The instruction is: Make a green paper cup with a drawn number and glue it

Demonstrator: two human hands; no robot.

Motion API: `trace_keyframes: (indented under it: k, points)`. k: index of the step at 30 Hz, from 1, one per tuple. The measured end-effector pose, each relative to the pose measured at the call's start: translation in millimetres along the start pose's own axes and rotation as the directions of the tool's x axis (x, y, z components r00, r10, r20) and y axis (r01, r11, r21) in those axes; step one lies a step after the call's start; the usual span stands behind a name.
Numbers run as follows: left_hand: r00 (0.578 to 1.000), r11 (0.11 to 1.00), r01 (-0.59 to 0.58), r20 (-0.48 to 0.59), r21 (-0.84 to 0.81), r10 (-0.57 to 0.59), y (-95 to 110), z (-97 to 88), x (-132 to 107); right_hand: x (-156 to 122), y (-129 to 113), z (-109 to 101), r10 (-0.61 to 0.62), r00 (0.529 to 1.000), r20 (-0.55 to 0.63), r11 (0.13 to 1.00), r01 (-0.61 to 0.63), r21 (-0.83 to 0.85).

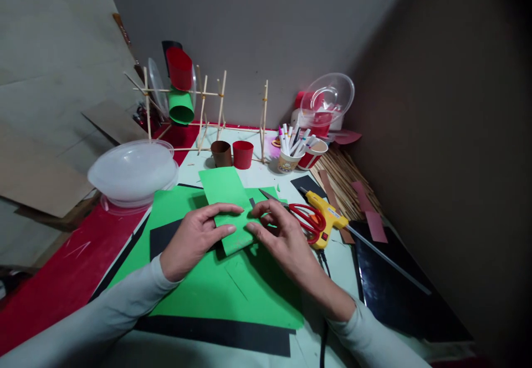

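Green paper makes up the one strip (224, 188) held between two hands, raised and tilted above one large green sheet (199, 296) on the table (344, 268). The left hand (193, 240) has its thumb and forefinger on the strip's face, their tips a little apart; its other fingers are hidden. The right hand (286, 238) grips the opposite edge, thumb and forefinger close to each other, with the fingertips of the two hands near but not touching. One black piece of paper (164, 240) lies under the left wrist. Just beside the right hand are one pair of scissors (291, 206) with red handles and one yellow glue gun (328, 218). Beyond the strip, two small cups stand side by side: one brown cup (221, 154), one red cup (243, 155). To their right is one cup of pens (290, 163), too crowded to count. At the back left, one red tube (179, 69) sits above one green tube (180, 107), among thin wooden sticks (221, 105)
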State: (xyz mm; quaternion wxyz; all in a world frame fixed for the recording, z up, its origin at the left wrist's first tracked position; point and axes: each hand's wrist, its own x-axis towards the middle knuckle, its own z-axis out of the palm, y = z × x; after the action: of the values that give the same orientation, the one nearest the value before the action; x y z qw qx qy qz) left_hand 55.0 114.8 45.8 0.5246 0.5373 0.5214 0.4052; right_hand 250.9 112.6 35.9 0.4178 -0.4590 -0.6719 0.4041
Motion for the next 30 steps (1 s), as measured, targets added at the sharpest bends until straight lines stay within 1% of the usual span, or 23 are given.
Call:
trace_keyframes:
  k: [2, 5, 8, 10, 12, 16, 20, 25, 27, 30]
  points:
    - [0.999, 0.999, 0.034, 0.009, -0.035, -0.034, -3, -1.6, 2, -1, -3, -2, -0.082, 0.996, 0.020, 0.994, 0.083, -0.066]
    - [0.995, 0.989, 0.097, 0.028, -0.116, -0.094, -4, -3.9, 4, -2, -6, -7, -0.188, 0.976, 0.109, 0.973, 0.200, -0.112]
    - [0.991, 0.975, 0.134, 0.051, -0.179, -0.127, -4, -5.0, 5, -1, -5, -11, -0.263, 0.948, 0.180, 0.948, 0.288, -0.134]
    - [0.991, 0.972, 0.131, 0.059, -0.193, -0.122, -4, -4.9, 5, 1, -3, -12, -0.284, 0.939, 0.195, 0.938, 0.314, -0.147]
    - [0.993, 0.975, 0.115, 0.063, -0.189, -0.104, -5, -4.1, 4, 3, 0, -12, -0.259, 0.945, 0.200, 0.943, 0.292, -0.158]
    - [0.994, 0.981, 0.089, 0.074, -0.170, -0.078, -5, -1.7, 1, 7, 4, -12, -0.150, 0.969, 0.195, 0.963, 0.187, -0.193]
    - [0.996, 0.982, 0.078, 0.065, -0.171, -0.068, -1, -0.3, -4, 8, 4, -13, -0.091, 0.975, 0.202, 0.967, 0.135, -0.215]
    - [0.999, 1.000, 0.003, 0.038, -0.022, -0.002, 3, 2.0, -5, 5, 2, -11, -0.043, 0.985, 0.169, 0.965, 0.085, -0.247]
    - [1.000, 1.000, -0.006, 0.006, 0.008, 0.006, 4, 3.4, -4, 3, 3, -8, -0.045, 0.986, 0.163, 0.951, 0.092, -0.296]
    - [1.000, 1.000, -0.015, -0.023, -0.015, 0.015, 2, 3.6, -1, -1, 7, -4, -0.121, 0.980, 0.160, 0.898, 0.177, -0.403]
